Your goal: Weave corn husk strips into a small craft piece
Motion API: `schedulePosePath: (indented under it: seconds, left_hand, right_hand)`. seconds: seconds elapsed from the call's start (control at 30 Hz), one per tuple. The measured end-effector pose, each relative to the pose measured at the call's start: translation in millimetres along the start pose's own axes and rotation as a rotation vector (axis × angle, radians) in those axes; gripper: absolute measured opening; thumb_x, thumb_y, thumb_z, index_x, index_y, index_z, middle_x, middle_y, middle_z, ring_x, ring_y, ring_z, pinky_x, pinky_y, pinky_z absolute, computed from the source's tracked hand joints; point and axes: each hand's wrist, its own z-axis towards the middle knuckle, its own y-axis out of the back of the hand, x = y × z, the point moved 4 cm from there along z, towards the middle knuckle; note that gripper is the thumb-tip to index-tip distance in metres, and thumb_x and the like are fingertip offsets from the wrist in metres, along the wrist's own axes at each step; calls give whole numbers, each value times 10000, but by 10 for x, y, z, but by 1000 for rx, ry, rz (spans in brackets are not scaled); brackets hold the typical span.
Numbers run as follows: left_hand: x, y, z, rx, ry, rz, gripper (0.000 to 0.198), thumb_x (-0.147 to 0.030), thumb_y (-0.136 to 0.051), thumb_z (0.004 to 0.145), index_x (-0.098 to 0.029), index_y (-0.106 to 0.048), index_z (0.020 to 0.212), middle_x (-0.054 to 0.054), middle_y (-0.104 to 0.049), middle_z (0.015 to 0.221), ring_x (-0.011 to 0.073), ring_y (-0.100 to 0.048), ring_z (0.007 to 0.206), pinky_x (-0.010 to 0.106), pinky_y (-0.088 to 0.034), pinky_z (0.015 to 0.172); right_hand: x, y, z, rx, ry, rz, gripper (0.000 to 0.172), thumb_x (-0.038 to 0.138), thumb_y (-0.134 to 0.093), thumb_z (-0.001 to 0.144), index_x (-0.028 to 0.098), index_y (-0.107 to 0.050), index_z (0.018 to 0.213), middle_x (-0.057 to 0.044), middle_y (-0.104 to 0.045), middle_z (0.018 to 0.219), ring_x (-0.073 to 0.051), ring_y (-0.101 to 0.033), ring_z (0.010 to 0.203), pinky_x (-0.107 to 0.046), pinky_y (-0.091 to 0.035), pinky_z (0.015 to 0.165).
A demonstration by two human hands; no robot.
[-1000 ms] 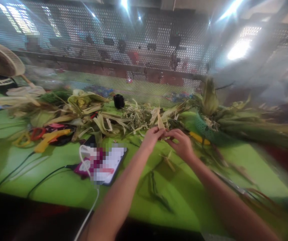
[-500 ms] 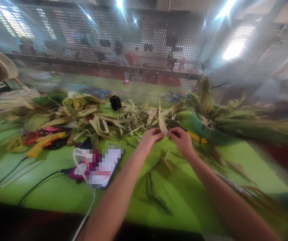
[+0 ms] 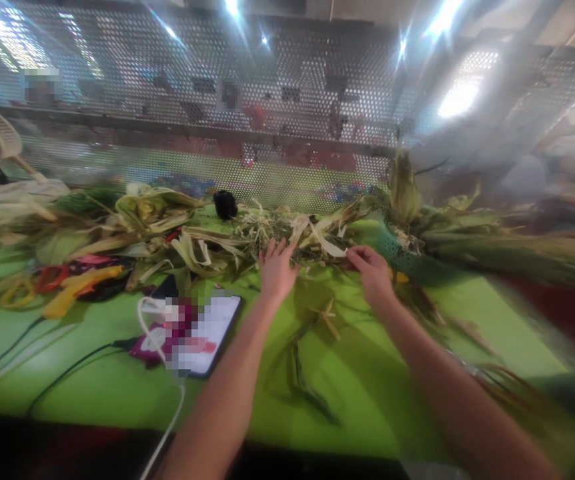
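Touching the husk pile, pinching one strip

Left hand lies flat at the pile's edge on the green counter, grip spread. Right hand pinches a pale husk strip just beside a green basket.

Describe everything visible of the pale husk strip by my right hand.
The pale husk strip is cream, dry-looking, narrow and curved, lying on the front edge of the husk pile on the green table. The right hand appears to pinch its right end; the open left hand rests left of it.
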Motion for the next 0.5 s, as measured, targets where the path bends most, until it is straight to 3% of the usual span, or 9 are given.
schedulePosePath:
  seconds: [0.07,0.13,0.2,0.3,0.4,0.5]
  left_hand:
    - [-99,69,-27,-74,-45,205,516,-215,-697,740,-282,-618,1246,74,-492,1445,296,-231,1457,519,-113,1190]
    - [-189,89,-49,-91,-70,221,389,-267,-615,818,-256,-646,1205,73,-551,1390,270,-292,1432,469,-163,1189]
    - [-251,46,-69,-38,-88,64,304,-302,-537,868,-225,-688,1120,70,-648,1258,250,-471,1301,398,-307,1125]
    - [-259,-131,-119,157,1,-309,351,-423,-494,884,-193,-714,1030,66,-722,1078,233,-632,1031,349,-445,954]
    - [-246,-310,-193,296,139,-537,440,-527,-503,852,-157,-726,934,83,-737,983,233,-646,945,346,-444,905]
    - [-248,-384,-241,319,244,-639,430,-536,-516,833,-152,-708,838,77,-730,892,210,-635,885,329,-425,867]
  right_hand:
    - [2,-1,-3,0,5,-9,222,386,-732,670,199,-650,755,35,-605,673,-115,-540,574,-270,-481,613]
    - [-9,-10,-2,14,20,-10,219,388,-730,676,201,-650,757,31,-602,671,-117,-538,577,-267,-475,603]
    - [-28,-28,0,36,45,-2,212,378,-732,679,203,-647,762,29,-600,674,-118,-538,584,-261,-467,595]
    - [-51,-64,-16,62,94,-32,201,341,-743,671,204,-641,777,31,-599,670,-119,-538,584,-254,-454,586]
    - [-22,-111,-82,91,186,-157,169,311,-730,694,201,-649,794,18,-618,686,-130,-545,600,-256,-444,587]
    - [73,-176,-191,146,367,-367,99,295,-681,767,204,-672,807,-12,-652,765,-148,-569,657,-270,-455,618]
